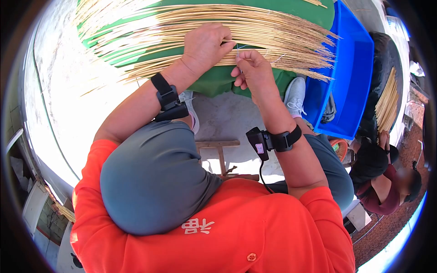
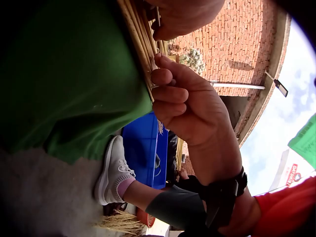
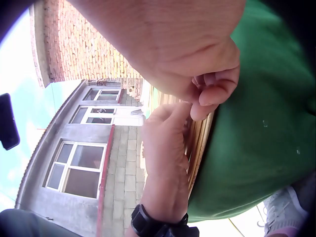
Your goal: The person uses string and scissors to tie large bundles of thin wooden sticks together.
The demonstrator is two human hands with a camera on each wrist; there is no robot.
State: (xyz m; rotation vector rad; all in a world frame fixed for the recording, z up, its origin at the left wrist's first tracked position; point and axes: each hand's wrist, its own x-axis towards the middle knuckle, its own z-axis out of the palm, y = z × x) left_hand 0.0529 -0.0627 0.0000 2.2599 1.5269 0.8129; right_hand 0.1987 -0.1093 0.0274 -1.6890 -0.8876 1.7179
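A row of long straw-coloured stalks (image 1: 268, 28) with feathery heads lies across a green cloth (image 1: 211, 84) in front of the person. At its near edge, the left hand (image 1: 205, 48) curls over the stalks, thumb and forefinger pinching a thin pale string (image 1: 238, 51). Just to the right, the right hand (image 1: 256, 75) pinches the same string between thumb and forefinger, its other fingers curled. Both hands' fingertips come close together in the right wrist view, where the right hand (image 3: 207, 64) partly hides the left hand (image 3: 165, 148). Another bit of string (image 1: 278, 58) lies over the stalks.
A blue plastic bin (image 1: 353, 91) stands right of the cloth. Farther right, another person (image 1: 382, 182) sits near a bundle of stalks (image 1: 387, 100) on a dark surface. A small wooden stool (image 1: 221, 145) is between the legs, and a grey shoe (image 1: 296, 93) rests beside the bin.
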